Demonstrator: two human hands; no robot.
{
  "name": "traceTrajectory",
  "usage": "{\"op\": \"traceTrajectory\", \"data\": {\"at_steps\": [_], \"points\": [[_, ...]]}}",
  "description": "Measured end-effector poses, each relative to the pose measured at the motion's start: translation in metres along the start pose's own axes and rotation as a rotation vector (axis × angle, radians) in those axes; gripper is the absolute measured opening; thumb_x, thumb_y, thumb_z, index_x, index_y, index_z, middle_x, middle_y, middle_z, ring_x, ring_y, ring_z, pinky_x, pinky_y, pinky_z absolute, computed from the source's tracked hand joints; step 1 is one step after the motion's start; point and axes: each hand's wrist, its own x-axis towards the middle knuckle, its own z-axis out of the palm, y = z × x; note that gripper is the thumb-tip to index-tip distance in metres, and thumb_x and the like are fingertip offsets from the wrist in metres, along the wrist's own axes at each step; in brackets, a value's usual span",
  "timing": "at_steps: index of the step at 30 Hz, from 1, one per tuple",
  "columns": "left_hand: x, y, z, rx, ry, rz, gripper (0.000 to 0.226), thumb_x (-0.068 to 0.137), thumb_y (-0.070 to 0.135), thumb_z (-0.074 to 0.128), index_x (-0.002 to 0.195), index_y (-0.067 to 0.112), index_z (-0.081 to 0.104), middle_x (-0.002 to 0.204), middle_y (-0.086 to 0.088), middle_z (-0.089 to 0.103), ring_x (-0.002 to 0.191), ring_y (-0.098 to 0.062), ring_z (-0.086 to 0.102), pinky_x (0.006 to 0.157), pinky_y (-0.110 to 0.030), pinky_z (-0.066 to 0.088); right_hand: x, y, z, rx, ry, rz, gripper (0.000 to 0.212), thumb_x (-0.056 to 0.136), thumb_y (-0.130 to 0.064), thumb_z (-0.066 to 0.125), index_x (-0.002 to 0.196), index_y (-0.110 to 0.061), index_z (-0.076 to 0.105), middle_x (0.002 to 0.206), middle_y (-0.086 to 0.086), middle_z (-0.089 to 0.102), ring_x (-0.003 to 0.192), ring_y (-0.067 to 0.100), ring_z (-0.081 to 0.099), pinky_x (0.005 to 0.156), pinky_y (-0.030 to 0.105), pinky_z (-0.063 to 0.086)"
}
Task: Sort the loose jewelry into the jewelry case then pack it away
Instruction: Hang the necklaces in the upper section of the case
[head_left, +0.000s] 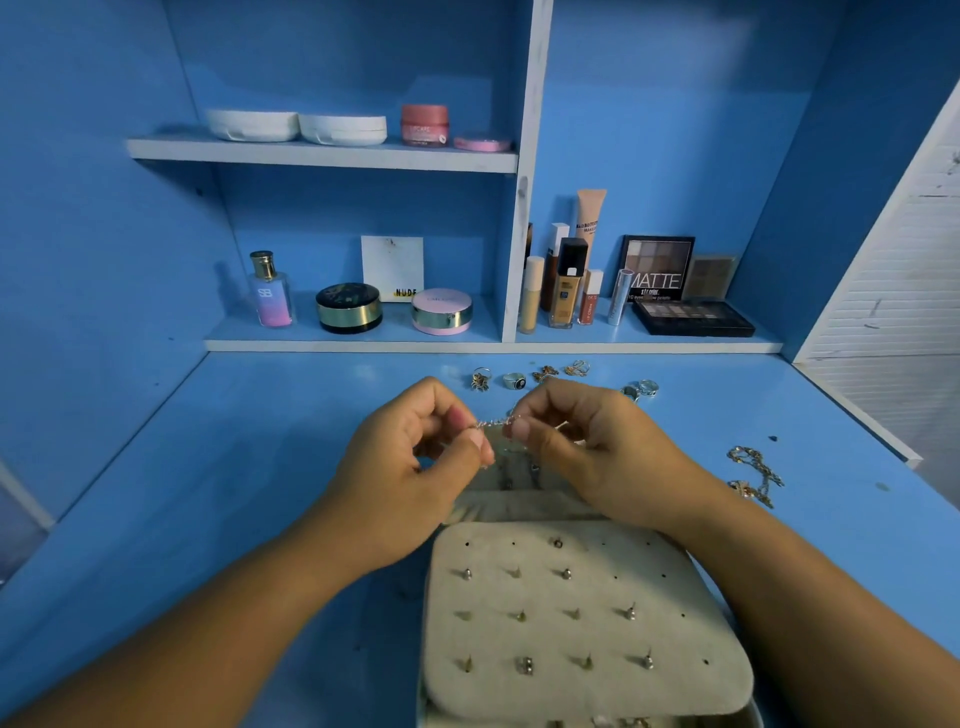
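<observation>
A thin silver chain (493, 422) is stretched between my two hands above the open jewelry case. My left hand (415, 457) pinches its left end and my right hand (582, 447) pinches its right end. The beige jewelry case (488, 506) lies open on the blue desk in front of me. Its earring flap (587, 618) faces up, with several stud backs poking through it. Loose rings (514, 380) lie in a row on the desk behind my hands. A gold necklace (756, 475) lies in a heap to the right of the case.
The blue desk (234, 493) is backed by shelves with a perfume bottle (271, 291), powder compacts (441, 310), foundation bottles (566, 283) and eyeshadow palettes (693, 317). More rings (641, 389) lie at the back right. A white louvred panel (904, 291) stands on the right.
</observation>
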Motion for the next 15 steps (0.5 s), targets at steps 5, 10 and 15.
{"op": "traceTrajectory", "data": {"at_steps": [5,10,15], "points": [[0.006,-0.004,-0.004,-0.114,0.016,-0.069,0.005,0.08,0.027,0.058,0.084,0.024,0.059,0.067,0.012,0.06,0.067,-0.005,0.054,0.067,-0.017,0.045,0.001,0.001,0.0,0.055,0.055,0.027,0.013,0.092,-0.033,0.055,0.088,-0.022,0.062,0.081,0.006,0.064,0.072,0.035,0.057,0.066,0.043,0.049],[0.01,-0.006,-0.012,-0.053,0.101,-0.032,0.014,0.084,0.025,0.057,0.097,0.028,0.06,0.077,0.011,0.059,0.074,-0.002,0.059,0.072,-0.011,0.046,0.003,0.006,-0.004,-0.031,0.119,0.074,0.011,0.092,-0.023,0.06,0.087,-0.033,0.062,0.078,-0.007,0.066,0.072,0.012,0.06,0.071,0.026,0.05],[0.013,-0.004,-0.012,-0.251,0.136,-0.095,0.023,0.098,-0.001,0.048,0.103,0.019,0.058,0.078,0.0,0.055,0.079,-0.007,0.069,0.079,-0.02,0.055,0.003,0.004,-0.005,-0.121,0.155,0.071,0.02,0.095,-0.019,0.055,0.091,-0.038,0.058,0.08,-0.016,0.061,0.068,-0.003,0.053,0.061,0.008,0.042]]}}
